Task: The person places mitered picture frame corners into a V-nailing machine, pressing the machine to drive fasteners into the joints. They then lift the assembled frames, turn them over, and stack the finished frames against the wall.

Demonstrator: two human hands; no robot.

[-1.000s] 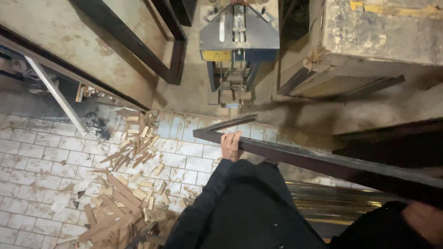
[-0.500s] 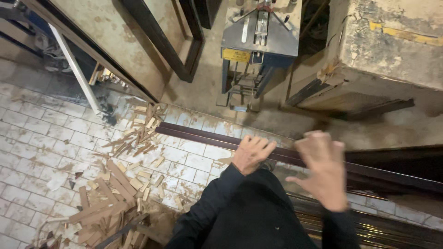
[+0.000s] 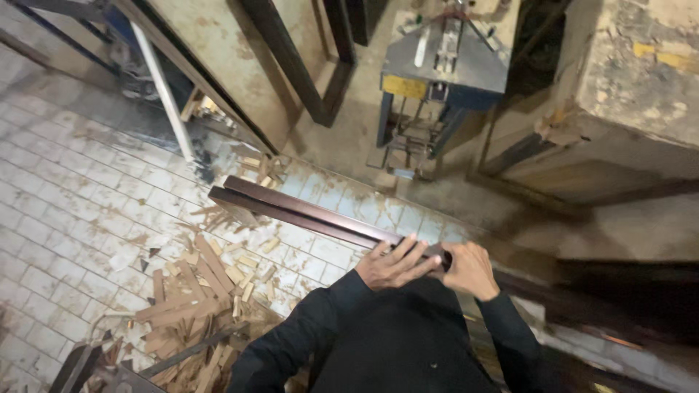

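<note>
Two long dark brown moulding strips [image 3: 291, 207] run side by side from the upper left toward my body, held above the tiled floor. My left hand [image 3: 395, 263] lies over their near end with fingers spread across the top. My right hand [image 3: 470, 271] is closed around the same near end just to the right. Both sleeves are black. The far ends of the strips hang free over the floor near a heap of wood offcuts [image 3: 193, 291].
A blue metal machine on legs [image 3: 440, 80] stands ahead on the dusty floor. A large dark frame [image 3: 306, 80] leans against the wall at upper left. A worn concrete block [image 3: 633, 94] is at right. A white pole [image 3: 164, 91] slants at left.
The strips have swung so that they point up and left. My right hand has come down from the air and closed on their near end beside my left hand.
</note>
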